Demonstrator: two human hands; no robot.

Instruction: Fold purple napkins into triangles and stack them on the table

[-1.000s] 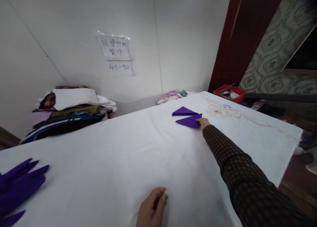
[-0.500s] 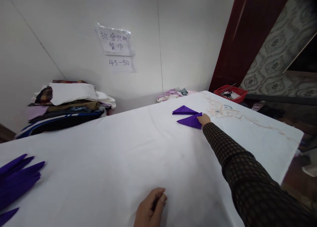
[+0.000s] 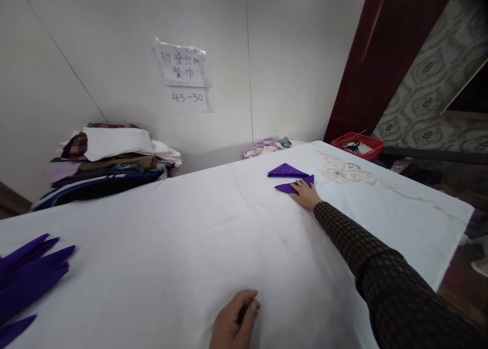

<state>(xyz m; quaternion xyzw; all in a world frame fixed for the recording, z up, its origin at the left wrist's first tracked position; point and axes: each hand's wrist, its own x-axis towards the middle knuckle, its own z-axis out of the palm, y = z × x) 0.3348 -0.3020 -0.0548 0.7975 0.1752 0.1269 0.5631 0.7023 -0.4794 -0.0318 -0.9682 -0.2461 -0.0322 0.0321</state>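
Two folded purple napkins lie at the far right of the white cloth-covered table (image 3: 183,237). My right hand (image 3: 304,193) is stretched far out and rests flat, fingers extended, on the nearer napkin (image 3: 292,187), covering much of it. The farther napkin (image 3: 285,170) lies just beyond, untouched. My left hand (image 3: 232,322) sits on the cloth at the near edge, fingers curled loosely with nothing visible in them. A bunch of unfolded purple napkins (image 3: 26,280) lies at the near left edge.
A stack of folded fabrics (image 3: 109,161) stands at the back left against the wall. Small crumpled cloths (image 3: 265,147) lie at the table's far edge. A red basket (image 3: 357,145) sits beyond the right corner. A paper sign (image 3: 185,74) hangs on the wall.
My right hand has moved from the napkin's right corner onto its top and flattened out. The left hand has stayed in place.
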